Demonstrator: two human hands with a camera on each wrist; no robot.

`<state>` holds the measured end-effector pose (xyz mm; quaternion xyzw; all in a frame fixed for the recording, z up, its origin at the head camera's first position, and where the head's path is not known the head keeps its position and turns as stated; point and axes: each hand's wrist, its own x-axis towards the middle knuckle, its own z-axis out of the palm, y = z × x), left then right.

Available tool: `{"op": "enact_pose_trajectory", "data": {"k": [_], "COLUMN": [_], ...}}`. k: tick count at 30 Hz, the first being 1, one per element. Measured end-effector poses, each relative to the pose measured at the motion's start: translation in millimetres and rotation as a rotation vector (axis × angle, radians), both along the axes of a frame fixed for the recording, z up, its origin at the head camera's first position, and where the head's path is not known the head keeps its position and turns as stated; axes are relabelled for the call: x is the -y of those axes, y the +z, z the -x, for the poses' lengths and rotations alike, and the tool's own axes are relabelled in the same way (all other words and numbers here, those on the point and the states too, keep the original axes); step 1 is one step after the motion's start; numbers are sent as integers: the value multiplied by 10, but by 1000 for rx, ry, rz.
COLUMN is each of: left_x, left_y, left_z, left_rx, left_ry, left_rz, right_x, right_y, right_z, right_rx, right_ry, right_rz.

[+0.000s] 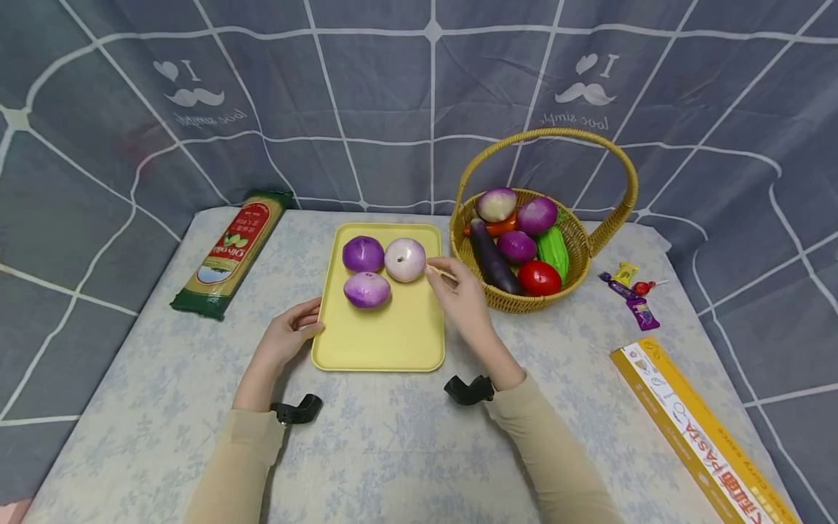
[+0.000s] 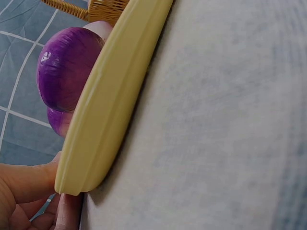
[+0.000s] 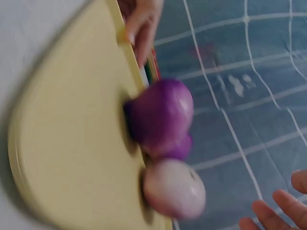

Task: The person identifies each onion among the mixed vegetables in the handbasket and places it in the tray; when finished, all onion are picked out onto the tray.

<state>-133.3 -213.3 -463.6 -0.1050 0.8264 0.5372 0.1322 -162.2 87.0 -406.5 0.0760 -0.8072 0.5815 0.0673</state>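
Observation:
Three onions sit together on a yellow tray (image 1: 380, 338): a deep purple onion (image 1: 363, 254), a lighter purple onion (image 1: 366, 290) and a whitish onion (image 1: 405, 260). My left hand (image 1: 291, 331) grips the tray's left edge. In the left wrist view, that hand (image 2: 29, 189) has its thumb against the rim and fingers at the underside. Just right of the whitish onion hovers my right hand (image 1: 460, 295), over the tray's right edge. Its fingers (image 3: 268, 218) are spread and hold nothing in the right wrist view, apart from the whitish onion (image 3: 175, 189).
A wicker basket (image 1: 524, 300) with a tall handle holds onions, an eggplant (image 1: 492, 258), a tomato (image 1: 540, 279) and other vegetables. Wrapped candies (image 1: 643, 313) and a long pasta box (image 1: 700, 437) lie at the right. A pasta packet (image 1: 232, 255) lies at the left.

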Motion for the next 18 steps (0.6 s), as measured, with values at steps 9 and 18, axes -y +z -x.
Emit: {"op": "enact_pose_trajectory", "data": {"k": [9,18], "left_x": [0,9], "left_y": [15,5], "left_z": [-11,-7], "left_rx": [5,6], "left_ry": [3,-9], "left_rz": [-6,-9], "right_x": [-512,-879], "right_y": [120,90], "right_z": [122,250], "right_rx": [20,30], "right_ry": [-135,-233], "right_rz": [19,-14]}}
